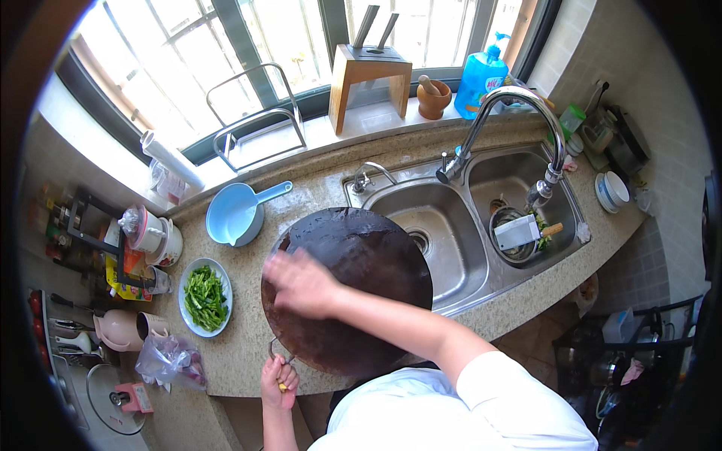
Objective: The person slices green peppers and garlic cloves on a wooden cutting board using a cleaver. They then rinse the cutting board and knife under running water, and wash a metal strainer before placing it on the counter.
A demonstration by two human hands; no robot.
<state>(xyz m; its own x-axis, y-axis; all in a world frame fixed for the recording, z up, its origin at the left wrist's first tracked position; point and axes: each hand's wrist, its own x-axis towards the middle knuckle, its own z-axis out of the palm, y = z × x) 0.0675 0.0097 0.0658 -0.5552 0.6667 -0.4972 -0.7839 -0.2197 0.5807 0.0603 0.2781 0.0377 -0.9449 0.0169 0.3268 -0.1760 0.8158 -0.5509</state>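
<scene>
A large, dark, round cutting board (361,265) with a wet surface lies at the counter's front edge, partly over the left sink basin. My right hand (302,284), blurred, is spread over the board's left part with nothing seen in it. At the board's lower left edge, my left hand (280,379) is closed around the board's metal ring handle (272,348); a small yellow thing shows between its fingers. Left of the board stands a white bowl (227,299) of cut green vegetables (205,299). Above that is a light blue plastic ladle (232,217).
In the right basin of the steel sink (482,270), a cleaver (517,232) lies across a metal pot under the tall faucet (479,118). A knife block (369,62), mortar (433,101) and soap bottle (479,84) line the sill. A plastic bag (172,361) sits lower left.
</scene>
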